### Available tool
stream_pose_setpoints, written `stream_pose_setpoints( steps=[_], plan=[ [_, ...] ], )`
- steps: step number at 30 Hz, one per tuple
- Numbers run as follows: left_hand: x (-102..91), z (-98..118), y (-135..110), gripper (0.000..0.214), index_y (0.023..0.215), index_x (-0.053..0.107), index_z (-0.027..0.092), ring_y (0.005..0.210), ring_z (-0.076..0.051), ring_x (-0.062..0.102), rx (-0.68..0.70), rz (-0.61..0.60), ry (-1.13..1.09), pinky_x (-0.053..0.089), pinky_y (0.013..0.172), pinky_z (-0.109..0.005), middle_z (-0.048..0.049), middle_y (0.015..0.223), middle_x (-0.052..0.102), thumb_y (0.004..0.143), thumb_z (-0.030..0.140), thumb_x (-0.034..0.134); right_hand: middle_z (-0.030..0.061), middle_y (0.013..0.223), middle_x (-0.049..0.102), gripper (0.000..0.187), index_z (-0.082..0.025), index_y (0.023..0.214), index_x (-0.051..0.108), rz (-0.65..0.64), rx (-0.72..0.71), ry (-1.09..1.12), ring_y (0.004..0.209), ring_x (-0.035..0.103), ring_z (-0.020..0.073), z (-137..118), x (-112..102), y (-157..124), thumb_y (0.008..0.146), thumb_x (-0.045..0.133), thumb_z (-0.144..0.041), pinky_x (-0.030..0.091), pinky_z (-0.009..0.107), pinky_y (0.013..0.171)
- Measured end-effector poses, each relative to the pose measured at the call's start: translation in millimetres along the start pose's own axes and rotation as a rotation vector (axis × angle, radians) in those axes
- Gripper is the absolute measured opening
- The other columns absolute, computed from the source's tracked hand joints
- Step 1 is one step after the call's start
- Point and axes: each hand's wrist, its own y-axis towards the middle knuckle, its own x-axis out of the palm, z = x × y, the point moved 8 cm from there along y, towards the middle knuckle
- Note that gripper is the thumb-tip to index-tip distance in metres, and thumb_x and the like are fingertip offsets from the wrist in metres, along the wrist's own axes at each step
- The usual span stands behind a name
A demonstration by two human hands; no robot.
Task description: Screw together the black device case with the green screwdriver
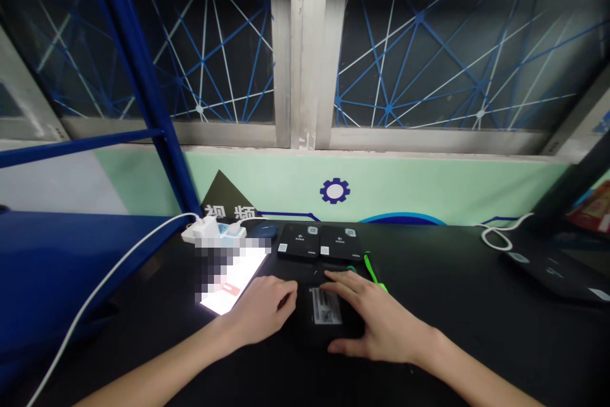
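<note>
A flat black device (309, 331) with a white printed label (326, 305) lies on the black table in front of me. My right hand (376, 312) spans its right side, fingers over the far part and thumb at the near edge, gripping it. Along the device's left side is my left hand (267, 308), its fingers curled together in a pinch. Whatever the left fingers hold, if anything, is hidden. Beyond the right hand lies a bright green stick-like tool (372, 269), partly covered by that hand.
Two black flat devices (299, 242) with stickers lie side by side at the back. Left of them are a dark mouse (263, 231), a white power strip (190, 234) with plugs and cable, and a lit screen (245, 273). Another black device (555, 270) and white cable (498, 240) lie right.
</note>
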Motion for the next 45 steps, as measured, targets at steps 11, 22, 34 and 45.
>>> stream_pose_setpoints(
  steps=[11, 22, 34, 45],
  plan=[
    [-3.0, -4.6, 3.0, 0.031, 0.064, 0.044, 0.019, 0.051, -0.012, 0.045, -0.063, 0.008, -0.003, 0.022, 0.053, -0.028, 0.003, 0.059, 0.051, 0.095, 0.021, 0.042, 0.0158, 0.148, 0.048, 0.082, -0.022, 0.141, 0.052, 0.002, 0.002, -0.021, 0.132, 0.047, 0.0364, 1.8, -1.3, -1.8, 0.075, 0.069, -0.066, 0.039, 0.053, 0.109],
    [2.8, -14.0, 3.2, 0.033, 0.061, 0.043, 0.019, 0.05, -0.013, 0.048, -0.133, 0.002, 0.036, 0.02, 0.052, -0.028, 0.002, 0.056, 0.051, 0.094, 0.023, 0.045, -0.0028, 0.059, 0.046, 0.042, -0.02, 0.062, 0.046, 0.369, 0.065, 0.541, 0.056, 0.04, 0.0121, 19.7, -27.7, 1.4, 0.097, 0.052, -0.043, 0.035, 0.027, 0.055],
    [0.2, -21.9, 2.2, 0.028, 0.064, 0.051, 0.019, 0.052, -0.016, 0.054, -0.236, 0.005, 0.158, 0.02, 0.053, -0.029, -0.0002, 0.056, 0.053, 0.092, 0.021, 0.045, -0.0078, 0.051, 0.024, 0.061, -0.021, 0.053, 0.03, 0.276, 0.214, 1.05, 0.049, 0.019, 0.0075, 5.2, 11.5, 51.3, 0.086, 0.057, -0.064, 0.016, 0.026, 0.048],
    [0.6, -23.7, 0.7, 0.027, 0.066, 0.052, 0.02, 0.054, -0.018, 0.055, -0.232, 0.012, 0.201, 0.018, 0.053, -0.029, -0.0018, 0.059, 0.056, 0.092, 0.022, 0.044, -0.0079, 0.054, 0.019, 0.061, -0.021, 0.053, 0.024, 0.273, 0.168, 0.991, 0.052, 0.014, 0.0072, 7.5, 30.3, 54.7, 0.087, 0.061, -0.057, 0.012, 0.025, 0.047]
  ],
)
